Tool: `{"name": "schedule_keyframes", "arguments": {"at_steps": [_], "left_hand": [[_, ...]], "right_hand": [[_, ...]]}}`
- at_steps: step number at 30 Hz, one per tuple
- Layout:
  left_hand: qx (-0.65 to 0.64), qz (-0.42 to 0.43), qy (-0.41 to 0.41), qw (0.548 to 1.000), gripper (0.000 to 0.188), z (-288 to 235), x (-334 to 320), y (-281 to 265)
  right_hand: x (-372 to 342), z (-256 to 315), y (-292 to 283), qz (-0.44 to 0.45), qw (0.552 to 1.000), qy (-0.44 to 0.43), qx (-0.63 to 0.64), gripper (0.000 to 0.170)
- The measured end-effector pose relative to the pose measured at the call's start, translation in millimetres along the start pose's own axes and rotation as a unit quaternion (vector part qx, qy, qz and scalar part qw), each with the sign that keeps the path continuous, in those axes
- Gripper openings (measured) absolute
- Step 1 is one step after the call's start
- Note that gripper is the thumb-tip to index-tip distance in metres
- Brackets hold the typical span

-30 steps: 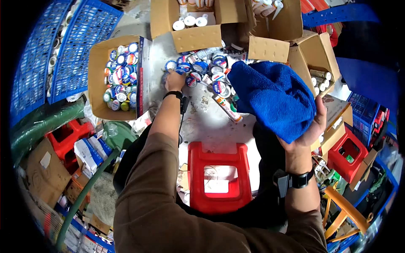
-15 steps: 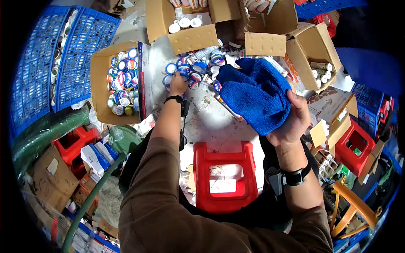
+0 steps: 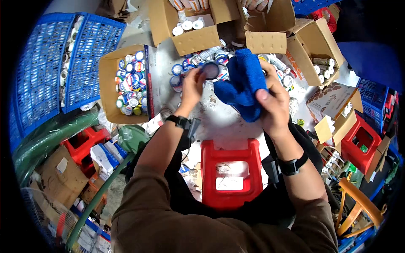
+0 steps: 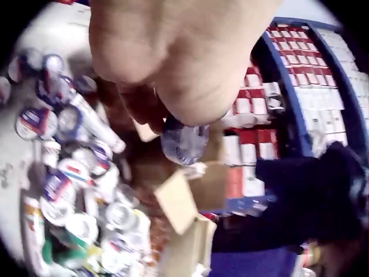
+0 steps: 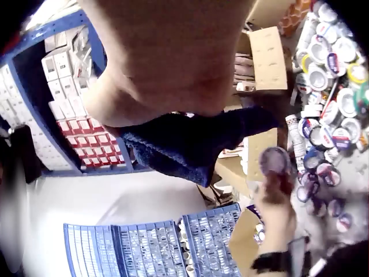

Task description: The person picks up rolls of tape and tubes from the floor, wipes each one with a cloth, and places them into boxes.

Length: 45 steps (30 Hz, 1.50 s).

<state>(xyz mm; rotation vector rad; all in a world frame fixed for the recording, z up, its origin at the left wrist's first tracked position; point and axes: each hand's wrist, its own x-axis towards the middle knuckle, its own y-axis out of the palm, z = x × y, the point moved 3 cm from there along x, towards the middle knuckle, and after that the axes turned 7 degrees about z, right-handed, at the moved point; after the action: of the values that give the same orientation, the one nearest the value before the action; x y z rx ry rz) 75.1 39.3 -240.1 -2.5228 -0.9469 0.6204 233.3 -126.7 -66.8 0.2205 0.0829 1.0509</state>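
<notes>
Left of the cloth (image 3: 244,86) the right hand (image 3: 276,101) grips, the left hand (image 3: 192,93) pinches a container (image 3: 210,71); loosening could drop it.

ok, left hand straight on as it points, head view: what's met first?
Likely the heap of small containers just beyond the left hand and the round item it holds. Its height is unclear, so it might pass above.

The round item (image 3: 210,70) in the left hand (image 3: 193,92) is too blurred to identify; the blue cloth (image 3: 244,90) hides part of the pile (image 3: 220,55).
</notes>
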Motion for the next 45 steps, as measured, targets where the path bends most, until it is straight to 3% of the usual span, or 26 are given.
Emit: {"name": "schedule_keyframes", "arguments": {"at_steps": [2,4,5,6,8,9,10,11,14,15,16,17,19,22,23,26,30,31,32,34,36,38,40,42,44,45], "left_hand": [[-0.233,0.040,0.057,0.970,0.018,-71,-16,-8],[-0.246,0.044,0.146,0.957,0.021,-134,-41,-25],[-0.285,0.095,0.126,0.946,0.025,-159,-57,-32],[-0.313,0.064,0.114,0.941,0.024,-173,-66,-37],[-0.156,0.063,0.098,0.981,0.022,-182,-74,-57],[-0.051,0.063,0.115,0.990,0.020,-185,-79,-67],[-0.050,0.058,0.115,0.990,0.020,-188,-85,-70],[-0.006,0.030,0.106,0.994,0.020,-191,-95,-73],[0.028,-0.006,0.042,0.999,0.031,-187,-118,-68],[-0.235,0.033,0.009,0.971,0.044,-191,-124,-59],[-0.482,0.069,-0.024,0.873,0.056,-193,-125,-50],[-0.491,0.122,-0.014,0.862,0.073,-194,-124,-46],[-0.509,0.139,-0.018,0.849,0.073,-193,-119,-41],[-0.528,0.163,-0.062,0.831,0.070,-192,-112,-34],[-0.559,0.211,-0.082,0.798,0.068,-188,-111,-30],[-0.545,0.235,-0.097,0.799,0.063,-186,-105,-20],[-0.538,0.248,-0.114,0.797,0.061,-182,-91,-19],[-0.537,0.199,-0.143,0.807,0.055,-190,-88,-22],[-0.538,0.198,-0.143,0.807,0.055,-187,-85,-23],[-0.360,0.217,-0.096,0.902,0.052,-175,-77,-25],[-0.307,0.187,-0.072,0.931,0.055,-171,-73,-22],[-0.175,0.094,-0.036,0.979,0.059,-175,-69,-33],[-0.292,0.085,-0.071,0.950,0.067,-173,-62,-32],[-0.387,0.077,-0.094,0.914,0.069,-177,-62,-32],[-0.462,0.182,-0.140,0.856,0.067,-169,-69,-28],[-0.434,0.170,-0.102,0.879,0.064,-170,-71,-26]], "right_hand": [[-1,1,10,0.028,0.974,-0.064,-0.217,0.020],[1,8,23,0.013,0.951,-0.106,-0.292,0.039],[1,8,26,-0.009,0.971,-0.084,-0.224,0.044],[1,8,30,-0.030,0.986,-0.061,-0.154,0.050],[-2,18,46,-0.025,0.998,-0.047,-0.017,0.056],[-3,15,50,-0.013,0.997,0.004,0.072,0.053],[-4,9,54,0.000,0.986,0.055,0.159,0.050],[-7,2,60,0.006,0.949,0.129,0.289,0.047],[-11,-1,78,0.018,0.956,0.097,0.276,0.043],[-13,3,82,0.037,0.978,0.074,0.192,0.038],[-12,7,82,0.063,0.996,0.012,0.058,0.034],[-13,2,82,0.063,0.997,-0.034,-0.040,0.035],[-16,6,82,0.052,0.969,-0.101,-0.218,0.034],[-12,8,70,0.008,0.945,-0.103,-0.309,0.032],[-9,6,64,-0.017,0.948,-0.108,-0.298,0.030],[3,-2,44,-0.053,0.978,-0.038,-0.199,0.030],[13,-5,24,-0.082,0.952,-0.001,-0.295,0.029],[13,-4,27,-0.122,0.957,-0.032,-0.261,0.029],[11,-2,24,-0.151,0.948,0.020,-0.279,0.028],[16,-12,16,-0.177,0.953,0.002,-0.246,0.027],[12,-14,19,-0.179,0.955,0.030,-0.236,0.027],[11,-21,31,-0.170,0.969,0.033,-0.178,0.033],[10,-2,53,-0.053,0.930,-0.104,-0.349,0.043],[10,-7,50,-0.040,0.933,-0.030,-0.356,0.040],[16,-8,41,-0.109,0.943,0.031,-0.314,0.031],[15,-9,41,-0.116,0.940,0.064,-0.315,0.032]]}}
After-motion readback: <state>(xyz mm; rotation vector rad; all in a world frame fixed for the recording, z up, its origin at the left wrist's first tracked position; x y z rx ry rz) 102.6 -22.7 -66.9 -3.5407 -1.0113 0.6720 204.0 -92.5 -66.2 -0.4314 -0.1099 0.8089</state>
